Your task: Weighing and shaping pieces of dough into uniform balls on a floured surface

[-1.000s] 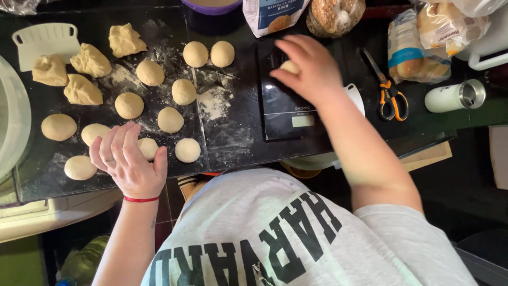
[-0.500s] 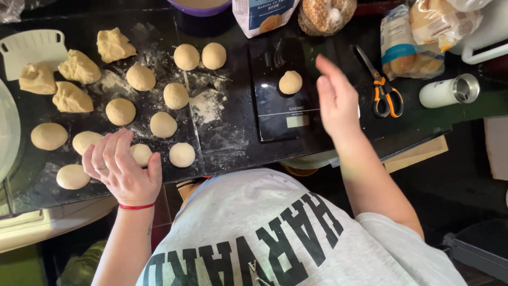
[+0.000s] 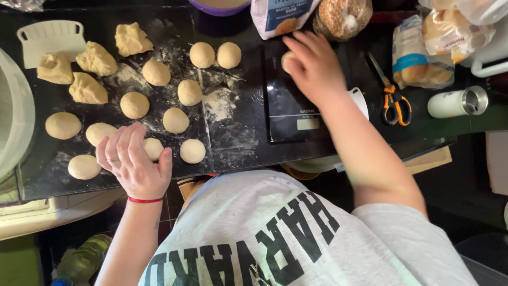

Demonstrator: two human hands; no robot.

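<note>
Head view: right hand (image 3: 315, 66), its grip curled on a pale, smooth dough ball (image 3: 288, 60) atop the flat black kitchen scale (image 3: 293, 114). Left hand (image 3: 135, 164), fingers spread, rests flat on the floury dark tabletop (image 3: 233, 137) among round dough balls (image 3: 175, 120).

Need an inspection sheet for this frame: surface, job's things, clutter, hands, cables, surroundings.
Surface: black floured worktop, flour patches near the middle.
Job's things: black flat kitchen scale; pale dough ball on it, mostly covered; round dough balls in rows; four rough-cut dough chunks.
Clutter: white plastic scraper, orange-handled scissors, white steel-rimmed cup lying on its side, bagged bread rolls.
Hands: right hand over the ball on the scale; left hand resting on the worktop, fingers spread.
Cables: nothing seen.
Surroundings: purple bowl at the far edge.
</note>
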